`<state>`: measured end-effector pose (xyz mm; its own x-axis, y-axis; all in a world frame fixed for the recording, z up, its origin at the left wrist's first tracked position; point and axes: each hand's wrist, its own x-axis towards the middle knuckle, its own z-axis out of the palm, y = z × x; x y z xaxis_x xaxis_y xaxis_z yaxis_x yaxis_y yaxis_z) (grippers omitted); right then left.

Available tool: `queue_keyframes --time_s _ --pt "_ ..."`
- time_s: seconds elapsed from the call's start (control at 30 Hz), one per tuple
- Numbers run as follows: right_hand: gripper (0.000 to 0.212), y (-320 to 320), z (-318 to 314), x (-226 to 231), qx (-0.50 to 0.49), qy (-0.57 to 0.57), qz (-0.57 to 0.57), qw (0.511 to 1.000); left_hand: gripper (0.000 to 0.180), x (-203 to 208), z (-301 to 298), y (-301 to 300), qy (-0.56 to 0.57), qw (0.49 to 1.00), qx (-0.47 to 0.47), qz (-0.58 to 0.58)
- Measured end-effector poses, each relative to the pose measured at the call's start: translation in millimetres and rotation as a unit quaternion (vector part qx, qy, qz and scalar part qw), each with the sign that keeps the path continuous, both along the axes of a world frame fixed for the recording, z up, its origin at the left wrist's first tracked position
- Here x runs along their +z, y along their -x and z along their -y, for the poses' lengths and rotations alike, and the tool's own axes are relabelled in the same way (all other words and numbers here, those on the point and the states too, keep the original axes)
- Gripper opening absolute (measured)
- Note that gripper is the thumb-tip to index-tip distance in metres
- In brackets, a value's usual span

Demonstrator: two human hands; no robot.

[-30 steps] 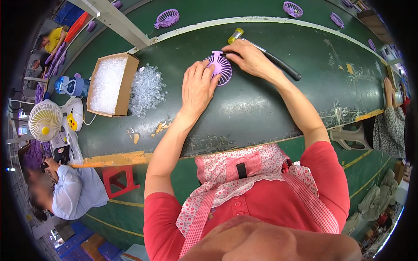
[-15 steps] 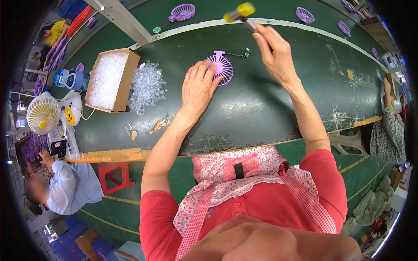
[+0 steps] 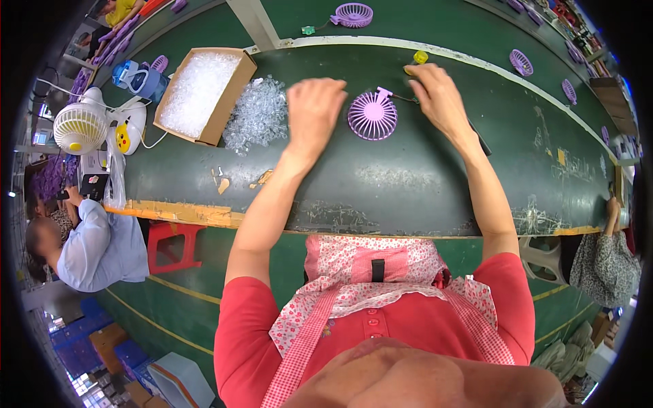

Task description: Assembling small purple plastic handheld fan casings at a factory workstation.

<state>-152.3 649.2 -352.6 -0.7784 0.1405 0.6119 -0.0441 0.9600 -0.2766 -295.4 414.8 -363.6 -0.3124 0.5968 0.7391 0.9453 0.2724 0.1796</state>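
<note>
A purple round fan cage (image 3: 373, 117) with ribs and a short neck lies on the dark table between my hands. A thin wire runs from its neck toward my right hand (image 3: 441, 102), which hides the wire's end. My right thumb and fingers show apart. Beneath that hand and wrist lies a hammer with a yellow head (image 3: 420, 57); its dark handle shows beyond the wrist. My left hand (image 3: 313, 112) is over the table, off the cage, beside a heap of small clear plastic pieces (image 3: 258, 115). Its bent fingers are smeared by motion; what they hold, if anything, does not show.
A cardboard box (image 3: 235, 88) of white pieces stands left of the heap, near a blue bottle (image 3: 139, 78) and a white fan (image 3: 80, 128). Past the pale rail, more purple cages (image 3: 352, 15) lie on a green surface. Other people sit at both ends.
My left hand has left the cage and moved toward the clear pieces. My right hand has come down with the hammer, which now lies on the table beneath it.
</note>
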Motion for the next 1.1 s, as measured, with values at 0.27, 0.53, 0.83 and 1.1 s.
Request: queue_keyframes --time_s 0.27,0.53,0.83,1.1 --pt "0.018 22 36 -17 0.044 0.069 0.094 0.992 0.017 -6 41 53 0.086 0.976 0.199 -0.004" --pt "0.016 21 50 -27 0.066 0.182 -0.009 0.981 0.011 -1 36 50 0.109 0.974 0.198 0.0" --pt "0.017 18 69 -18 0.063 0.262 -0.046 0.962 0.014 2 18 29 0.0 0.992 0.096 0.087" --pt "0.019 17 76 -18 0.08 0.295 -0.06 0.95 0.028 -9 0 2 -0.196 0.597 -0.229 0.744"
